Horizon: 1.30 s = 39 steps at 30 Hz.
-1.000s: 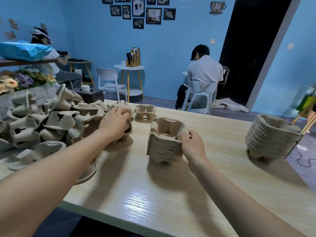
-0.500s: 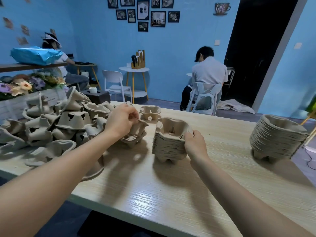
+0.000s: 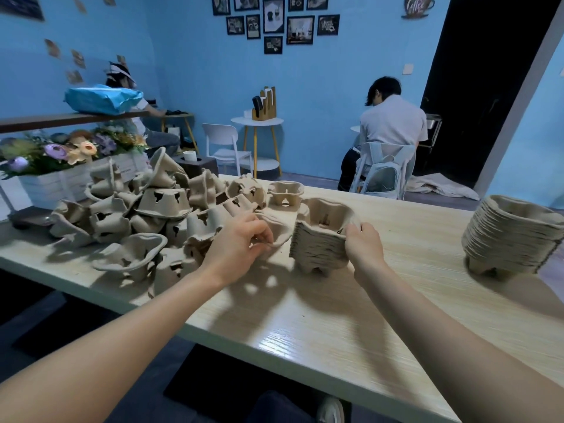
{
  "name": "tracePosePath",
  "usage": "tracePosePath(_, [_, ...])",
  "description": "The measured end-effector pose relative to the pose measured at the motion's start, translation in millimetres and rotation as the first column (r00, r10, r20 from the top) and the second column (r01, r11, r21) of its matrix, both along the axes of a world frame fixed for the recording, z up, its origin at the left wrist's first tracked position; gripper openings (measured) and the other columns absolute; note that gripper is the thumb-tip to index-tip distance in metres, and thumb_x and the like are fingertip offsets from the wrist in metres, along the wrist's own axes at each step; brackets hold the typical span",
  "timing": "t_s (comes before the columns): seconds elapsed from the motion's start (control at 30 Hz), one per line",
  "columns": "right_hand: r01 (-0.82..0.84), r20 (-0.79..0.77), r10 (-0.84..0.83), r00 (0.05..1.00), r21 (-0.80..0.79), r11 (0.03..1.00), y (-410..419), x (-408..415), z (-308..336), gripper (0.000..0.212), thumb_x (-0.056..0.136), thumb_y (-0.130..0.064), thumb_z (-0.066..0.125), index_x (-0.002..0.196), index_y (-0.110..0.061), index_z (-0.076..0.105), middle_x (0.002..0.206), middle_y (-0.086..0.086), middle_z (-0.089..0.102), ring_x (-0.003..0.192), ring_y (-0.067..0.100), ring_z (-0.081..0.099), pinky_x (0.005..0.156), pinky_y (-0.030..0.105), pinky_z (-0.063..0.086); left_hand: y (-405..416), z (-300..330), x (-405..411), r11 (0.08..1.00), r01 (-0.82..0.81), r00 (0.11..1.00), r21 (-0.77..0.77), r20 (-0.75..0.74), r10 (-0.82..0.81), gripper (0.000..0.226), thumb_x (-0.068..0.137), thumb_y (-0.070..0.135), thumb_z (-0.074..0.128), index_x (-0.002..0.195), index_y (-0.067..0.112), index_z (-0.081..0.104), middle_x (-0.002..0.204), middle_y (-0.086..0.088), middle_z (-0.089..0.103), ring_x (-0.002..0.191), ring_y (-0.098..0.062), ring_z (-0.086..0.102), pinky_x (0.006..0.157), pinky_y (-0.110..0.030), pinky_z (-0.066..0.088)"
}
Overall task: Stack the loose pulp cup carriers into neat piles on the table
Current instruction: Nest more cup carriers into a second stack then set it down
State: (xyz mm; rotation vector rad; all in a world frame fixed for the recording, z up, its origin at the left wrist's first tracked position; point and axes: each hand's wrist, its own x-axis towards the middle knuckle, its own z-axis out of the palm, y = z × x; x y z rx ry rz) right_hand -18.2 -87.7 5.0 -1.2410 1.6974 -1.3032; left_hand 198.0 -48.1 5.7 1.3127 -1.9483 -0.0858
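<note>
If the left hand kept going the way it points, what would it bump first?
Probably the middle stack: the left hand, holding a loose carrier, points rightward at it, though depth is unclear.

Beyond our bench we see a person in a grey shirt [image 3: 393,123] seated with their back to us, a backpack [image 3: 383,175] hung on their chair. A white chair [image 3: 225,145] stands beside a round side table [image 3: 257,121]. Framed pictures [image 3: 274,21] hang on the blue wall, and a box of flowers [image 3: 70,151] sits at left.
</note>
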Motion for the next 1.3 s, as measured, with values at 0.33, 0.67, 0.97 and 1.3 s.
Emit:
tracePosePath(0.33, [0.005, -0.021, -0.004, 1.0, 0.018, 1.0, -0.8, 0.8, -0.6, 0.035, 0.099, -0.025, 0.036, 0.118, 0.0, 0.052, 0.102, 0.011, 0.049, 0.092, 0.026, 0.044, 0.075, 0.032, 0.033, 15.9, -12.0, 5.0, 0.98, 0.013, 1.0, 0.199, 0.001, -0.013, 0.02, 0.072, 0.012, 0.079, 0.075, 0.023, 0.063, 0.08, 0.007, 0.053, 0.075, -0.002, 0.051, 0.075, -0.021, 0.045])
tracePosePath(0.67, [-0.011, -0.027, 0.012, 1.0, 0.028, 1.0, -0.8, -1.7, -2.9, 0.037, 0.1, -0.028, 0.035, 0.119, -0.001, 0.052, 0.103, 0.01, 0.05, 0.092, 0.026, 0.044, 0.077, 0.033, 0.034, 4.5, -22.2, 25.3, 0.9, -0.398, 0.911, 0.179, 0.195, 0.364, 0.052, 0.082, 0.029, 0.069, 0.127, 0.015, 0.047, 0.122, -0.006, 0.04, 0.117, -0.026, 0.041, 0.1, -0.04, 0.04])
tracePosePath(0.97, [-0.031, -0.012, 0.031, 0.999, 0.045, 0.999, -0.7, -2.7, -1.7, 0.033, 0.1, -0.027, 0.036, 0.116, -0.004, 0.051, 0.103, 0.009, 0.049, 0.09, 0.025, 0.044, 0.072, 0.032, 0.036, 0.1, -27.1, 19.7, 0.864, -0.41, 0.907, 0.293, 0.03, 0.42, 0.044, 0.085, 0.011, 0.065, 0.119, 0.006, 0.038, 0.111, -0.014, 0.059, 0.103, -0.034, 0.057, 0.083, -0.041, 0.045])
tracePosePath(1.3, [-0.059, 0.014, 0.058, 0.998, 0.056, 0.997, 1.2, -1.8, 3.2, 0.017, 0.098, -0.023, 0.036, 0.104, -0.011, 0.046, 0.098, 0.009, 0.046, 0.079, 0.021, 0.042, 0.052, 0.03, 0.027, -2.4, 20.5, 22.1, 0.932, -0.354, 0.883, 0.081, -0.3, 0.362, 0.014, 0.079, 0.023, 0.073, 0.079, 0.018, 0.06, 0.072, 0.005, 0.061, 0.07, -0.017, 0.059, 0.066, -0.032, 0.048])
